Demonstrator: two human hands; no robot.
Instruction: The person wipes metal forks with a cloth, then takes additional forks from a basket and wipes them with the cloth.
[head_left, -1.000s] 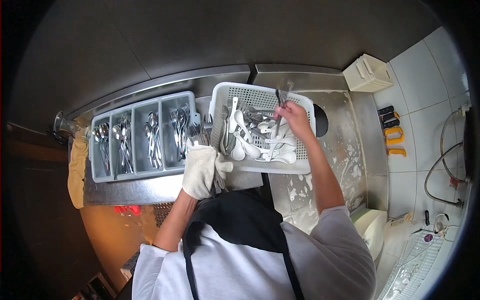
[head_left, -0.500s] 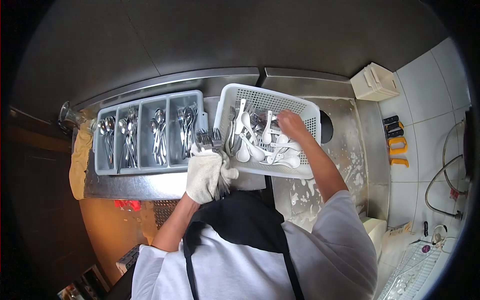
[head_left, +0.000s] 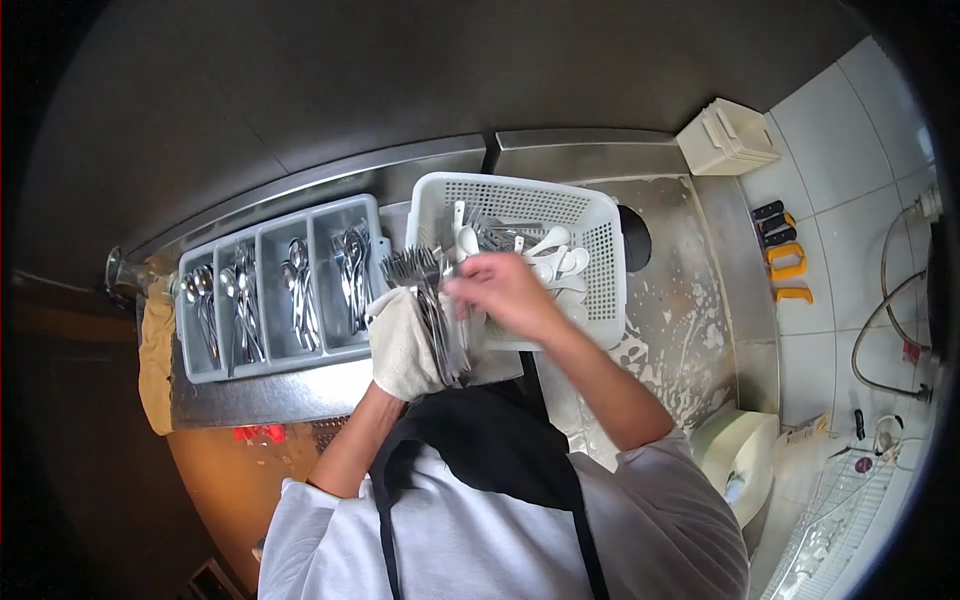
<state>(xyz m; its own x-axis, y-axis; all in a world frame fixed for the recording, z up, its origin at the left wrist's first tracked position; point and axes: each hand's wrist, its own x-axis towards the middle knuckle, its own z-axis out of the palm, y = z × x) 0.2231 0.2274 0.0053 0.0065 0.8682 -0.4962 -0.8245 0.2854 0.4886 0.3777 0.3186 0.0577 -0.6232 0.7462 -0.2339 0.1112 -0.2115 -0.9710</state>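
A light cloth (head_left: 400, 345) covers most of my left hand (head_left: 388, 398), which is closed around a bunch of forks (head_left: 412, 268) with tines up and handles slanting down. Against the right side of this bunch, my right hand (head_left: 500, 292) pinches a fork (head_left: 448, 272), partly blurred by motion. Behind and beneath my right forearm stands a white perforated basket (head_left: 608, 270). White soup spoons (head_left: 550, 240) and some metal cutlery (head_left: 495, 235) lie in it.
A grey cutlery tray (head_left: 270, 352) with spoons and forks in its compartments stands at left on the steel counter. At right is a wet, soapy steel surface (head_left: 670, 300). Knives (head_left: 775, 235) with black or yellow handles and a cream container (head_left: 715, 150) are along the right wall.
My right hand has come out of the basket with a fork and moved left to the bunch in my left hand. The view has shifted slightly.
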